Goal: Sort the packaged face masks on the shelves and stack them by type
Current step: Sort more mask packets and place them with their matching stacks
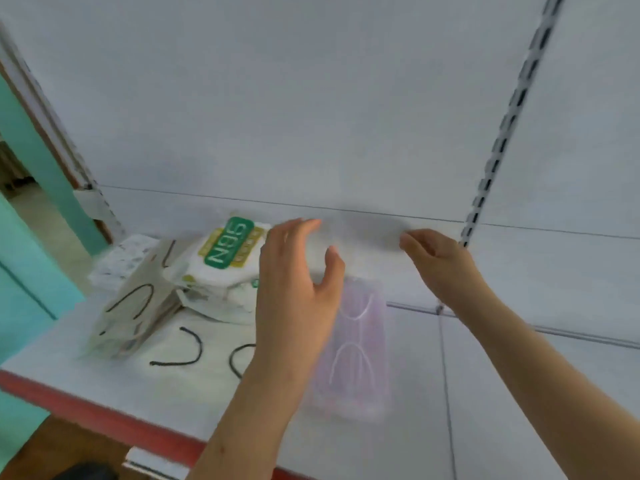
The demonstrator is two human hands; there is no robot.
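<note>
A white shelf (pixel 104 382) with a red front edge fills the view, backed by a pale panel (pixel 277 98) and a slotted black upright (pixel 512 109) towards the right. Both of the person's bare arms reach in over the shelf's front edge. The left hand (pixel 294 292) hangs above the middle of the shelf, fingers straight and thumb spread, gripping nothing. The right hand (pixel 440 261) is well apart from it, near the back edge, fingers loosely curled and holding nothing that can be made out.

Partly under the left hand, a clear packet of pink masks (pixel 356 348) lies flat in the middle of the shelf, running front to back. Towards the left back corner sits a heap of white packets, the top one an N95 packet (pixel 228 251) with a green label. A tilted packet with black ear loops (pixel 131 313) leans against that heap's left side. In front of the heap two loose black loops (pixel 183 355) show against the shelf; the blur hides what they belong to.
</note>
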